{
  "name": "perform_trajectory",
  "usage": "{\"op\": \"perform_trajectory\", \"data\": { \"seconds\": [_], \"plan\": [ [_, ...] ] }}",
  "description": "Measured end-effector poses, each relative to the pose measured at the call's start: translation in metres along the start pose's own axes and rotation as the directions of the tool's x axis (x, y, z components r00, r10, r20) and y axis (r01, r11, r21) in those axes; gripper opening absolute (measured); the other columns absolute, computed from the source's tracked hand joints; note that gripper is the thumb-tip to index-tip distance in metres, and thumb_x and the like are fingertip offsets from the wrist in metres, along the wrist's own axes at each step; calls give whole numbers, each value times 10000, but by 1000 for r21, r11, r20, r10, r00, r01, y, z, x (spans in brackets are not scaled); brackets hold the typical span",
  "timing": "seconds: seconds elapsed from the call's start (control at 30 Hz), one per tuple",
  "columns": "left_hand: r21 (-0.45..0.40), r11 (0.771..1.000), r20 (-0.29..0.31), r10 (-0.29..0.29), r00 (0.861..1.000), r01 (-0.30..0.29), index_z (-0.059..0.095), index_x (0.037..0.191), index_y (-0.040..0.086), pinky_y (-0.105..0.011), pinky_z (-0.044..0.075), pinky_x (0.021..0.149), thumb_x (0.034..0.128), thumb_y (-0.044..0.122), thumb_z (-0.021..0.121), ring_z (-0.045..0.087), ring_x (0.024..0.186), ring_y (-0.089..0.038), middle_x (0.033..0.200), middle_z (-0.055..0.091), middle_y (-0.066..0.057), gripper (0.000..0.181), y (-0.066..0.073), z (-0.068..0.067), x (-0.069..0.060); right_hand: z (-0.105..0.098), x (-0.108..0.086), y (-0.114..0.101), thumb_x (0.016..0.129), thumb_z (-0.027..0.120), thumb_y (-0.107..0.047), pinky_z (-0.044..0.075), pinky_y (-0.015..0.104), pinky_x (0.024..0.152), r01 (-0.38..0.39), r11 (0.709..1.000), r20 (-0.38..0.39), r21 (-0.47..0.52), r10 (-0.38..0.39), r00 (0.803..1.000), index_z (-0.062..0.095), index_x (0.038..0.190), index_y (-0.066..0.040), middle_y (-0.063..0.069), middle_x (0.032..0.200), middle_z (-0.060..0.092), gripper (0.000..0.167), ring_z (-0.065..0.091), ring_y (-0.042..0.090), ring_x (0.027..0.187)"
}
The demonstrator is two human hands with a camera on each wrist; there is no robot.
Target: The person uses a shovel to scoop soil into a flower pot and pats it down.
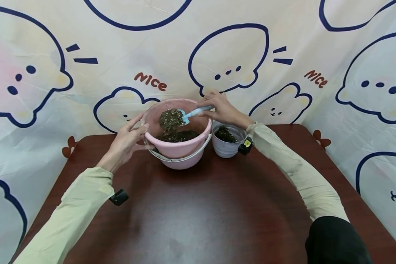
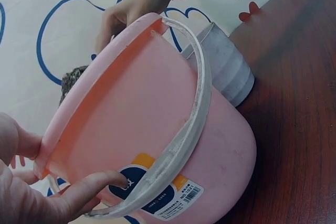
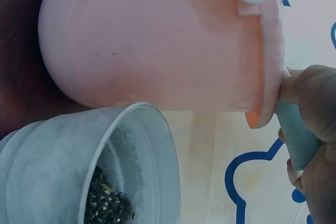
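A pink bucket point(image 1: 179, 151) with a pale handle stands at the back of the table, dark soil point(image 1: 182, 136) inside it. My left hand point(image 1: 125, 141) grips its left rim, thumb at the edge and fingers against the outer wall. Above the bucket's opening, my right hand point(image 1: 222, 109) holds a small light-blue trowel point(image 1: 194, 112) by its handle. A heaped mound of soil point(image 1: 171, 119) lies on the trowel's blade. In the right wrist view, the trowel handle point(image 3: 298, 137) shows between the fingers near the bucket's rim. The left wrist view hides the bucket's contents.
Right of the bucket, close beside it, stands a grey plastic pot point(image 1: 226, 149) with some soil point(image 1: 225, 134) at its bottom. The brown table point(image 1: 198, 212) reaches back to a cartoon-printed cloth point(image 1: 171, 55) directly behind the bucket and pot.
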State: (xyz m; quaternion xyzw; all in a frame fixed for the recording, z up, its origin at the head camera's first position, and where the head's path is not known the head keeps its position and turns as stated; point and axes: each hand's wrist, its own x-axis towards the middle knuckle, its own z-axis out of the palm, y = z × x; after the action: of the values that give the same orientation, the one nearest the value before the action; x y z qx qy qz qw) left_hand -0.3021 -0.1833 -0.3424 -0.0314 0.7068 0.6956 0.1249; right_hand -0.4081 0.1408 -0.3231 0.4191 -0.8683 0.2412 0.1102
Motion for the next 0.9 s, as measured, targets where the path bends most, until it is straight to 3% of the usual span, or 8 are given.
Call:
{"op": "perform_trajectory", "data": {
  "seconds": [0.3,0.57,0.9],
  "plan": [
    [13,1000,-13,-17,1000,18,156,1690,338,-521,547,1019,1112,234,487,445,1388,-332,1735,122,-139,674,1,6,4,-18,-12,11,928,807,-182,319,434,899,-56,998,-20,8,57,998,779,1246,-82,108,1163,727,334,460,278,1053],
    [16,999,6,-28,1000,28,154,1689,346,-532,540,1030,1112,233,492,473,1351,-311,1733,135,-123,678,2,10,7,-39,-33,22,939,797,-149,311,390,878,-88,996,-51,28,90,995,778,1245,-78,110,1115,730,314,436,249,999],
    [39,998,1,-44,999,44,136,1682,387,-547,506,1072,1110,264,500,512,1245,-215,1743,93,-107,688,1,-2,4,-60,-54,39,946,781,-111,279,348,845,-110,993,-72,30,112,991,764,1255,-48,143,1156,745,315,432,236,943]
  ]
}}
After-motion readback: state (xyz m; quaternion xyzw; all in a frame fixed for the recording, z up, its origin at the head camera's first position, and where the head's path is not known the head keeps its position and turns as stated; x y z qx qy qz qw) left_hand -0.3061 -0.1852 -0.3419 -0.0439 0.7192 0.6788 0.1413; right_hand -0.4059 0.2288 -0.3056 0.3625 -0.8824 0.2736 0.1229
